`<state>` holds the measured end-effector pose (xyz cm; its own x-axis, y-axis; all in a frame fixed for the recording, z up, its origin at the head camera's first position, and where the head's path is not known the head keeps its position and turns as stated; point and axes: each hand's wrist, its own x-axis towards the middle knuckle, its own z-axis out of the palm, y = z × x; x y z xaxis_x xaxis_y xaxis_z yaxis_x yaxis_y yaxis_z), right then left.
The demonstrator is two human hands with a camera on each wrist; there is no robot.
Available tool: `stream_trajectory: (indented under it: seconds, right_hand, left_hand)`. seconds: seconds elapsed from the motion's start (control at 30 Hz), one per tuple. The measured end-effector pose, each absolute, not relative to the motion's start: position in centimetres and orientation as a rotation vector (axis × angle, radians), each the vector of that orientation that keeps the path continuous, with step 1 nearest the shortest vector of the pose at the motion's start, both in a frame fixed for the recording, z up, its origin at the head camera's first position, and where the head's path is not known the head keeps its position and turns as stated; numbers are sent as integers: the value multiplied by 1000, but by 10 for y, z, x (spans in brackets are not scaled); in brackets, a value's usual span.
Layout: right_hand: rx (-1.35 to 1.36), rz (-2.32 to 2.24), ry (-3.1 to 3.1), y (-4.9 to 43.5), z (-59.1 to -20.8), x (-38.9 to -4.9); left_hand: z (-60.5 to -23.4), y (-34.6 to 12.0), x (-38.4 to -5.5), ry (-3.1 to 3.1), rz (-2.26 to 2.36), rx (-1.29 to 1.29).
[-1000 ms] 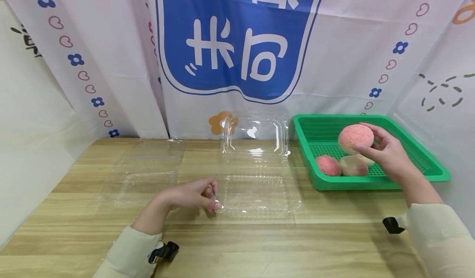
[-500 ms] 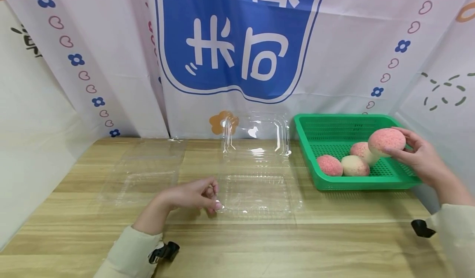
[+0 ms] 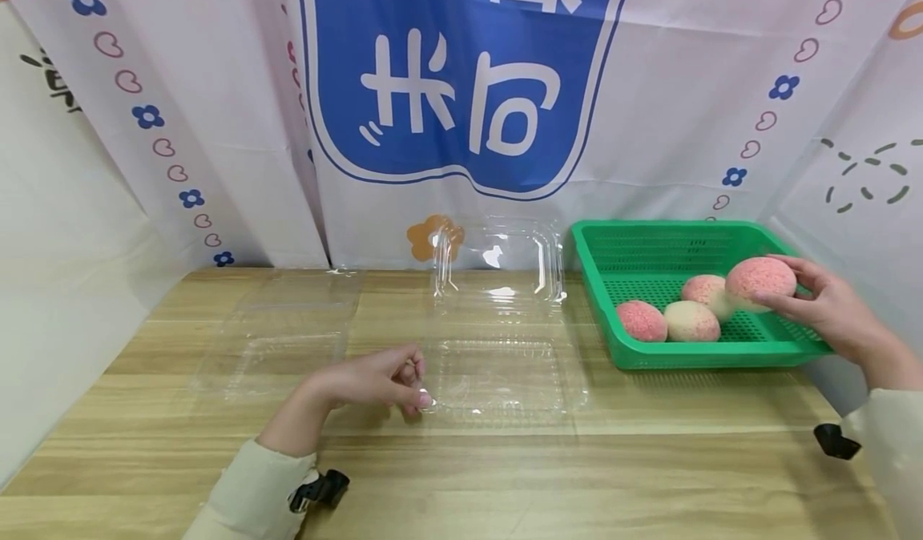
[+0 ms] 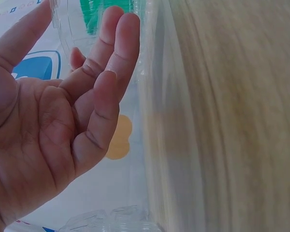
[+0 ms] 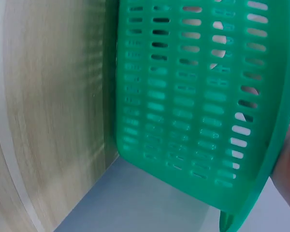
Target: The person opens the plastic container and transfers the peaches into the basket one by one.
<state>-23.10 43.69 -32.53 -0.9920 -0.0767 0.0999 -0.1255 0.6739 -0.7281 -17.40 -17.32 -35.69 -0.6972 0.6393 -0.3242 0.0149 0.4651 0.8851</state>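
Note:
My right hand point(image 3: 836, 308) grips a pink-speckled round bun point(image 3: 760, 284) above the right part of a green basket point(image 3: 714, 354). Three more buns, pink and cream, lie together in that basket toward its left: a pink one point(image 3: 642, 321), a paler one point(image 3: 692, 321) and one behind point(image 3: 707, 293). Thumb and fingers of my left hand point(image 3: 368, 380) pinch the left front corner of an open clear plastic clamshell box point(image 3: 497, 413). In the right wrist view the basket wall point(image 5: 188, 111) hides the bun and most of the hand.
Another open clear clamshell box point(image 3: 288, 360) sits on the wooden table point(image 3: 461, 484), left of the first. The raised lid point(image 3: 497, 259) of the middle box stands before a printed cloth point(image 3: 649, 123) that hangs behind the table.
My right hand has moved right with the bun, from over the middle of the basket to its right side, uncovering the buns below. The left hand stays at the box corner.

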Motion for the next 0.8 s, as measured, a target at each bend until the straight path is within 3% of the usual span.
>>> stream_trajectory:
  seconds: [0.8]
  right_hand:
    - [211, 841, -3208, 458, -319, -244]
  left_hand:
    - [-361, -173, -174, 2071, 1226, 534]
